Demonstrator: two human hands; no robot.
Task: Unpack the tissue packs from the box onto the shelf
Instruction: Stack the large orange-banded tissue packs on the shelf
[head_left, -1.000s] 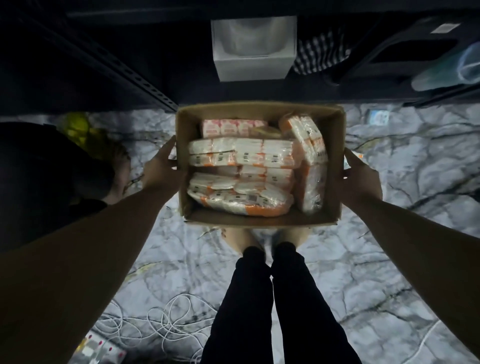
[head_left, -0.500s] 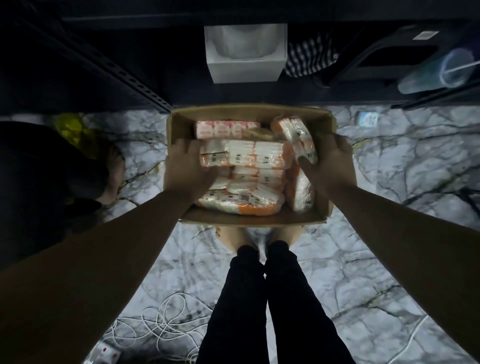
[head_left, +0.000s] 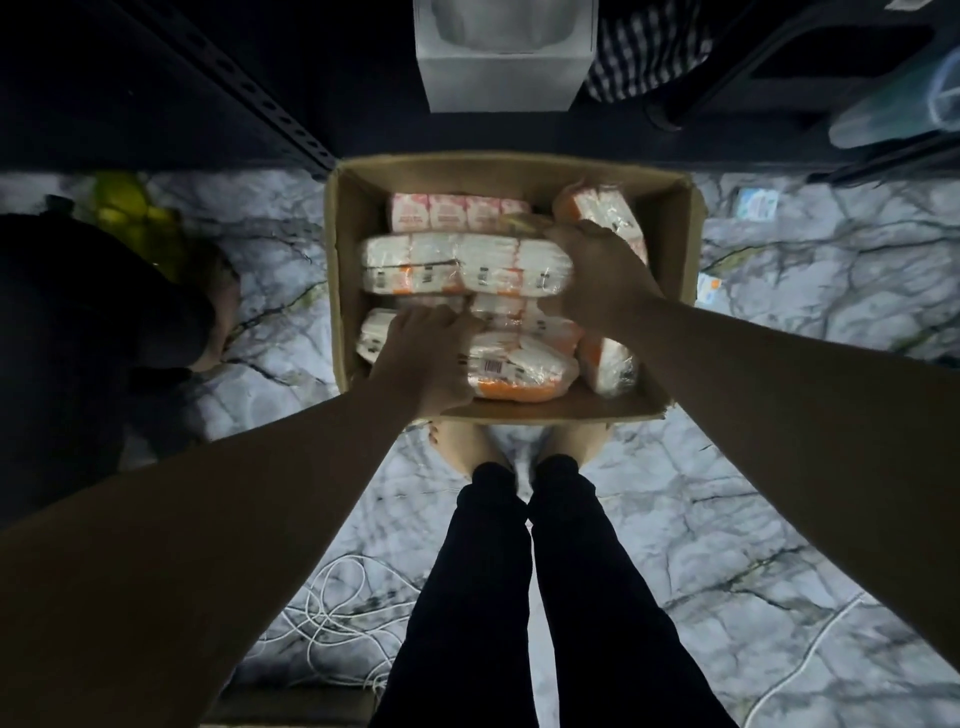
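Both hands in the cardboard box (head_left: 670, 218): right hand (head_left: 597, 275) grips a tissue bundle (head_left: 462, 262), left hand (head_left: 431, 353) clutches the packs (head_left: 519, 364) beneath.

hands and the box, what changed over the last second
Both hands left the outer sides of the cardboard box and went in: the right hand grips the upper wrapped tissue bundle, the left hand reaches under it. The box stays on the floor.
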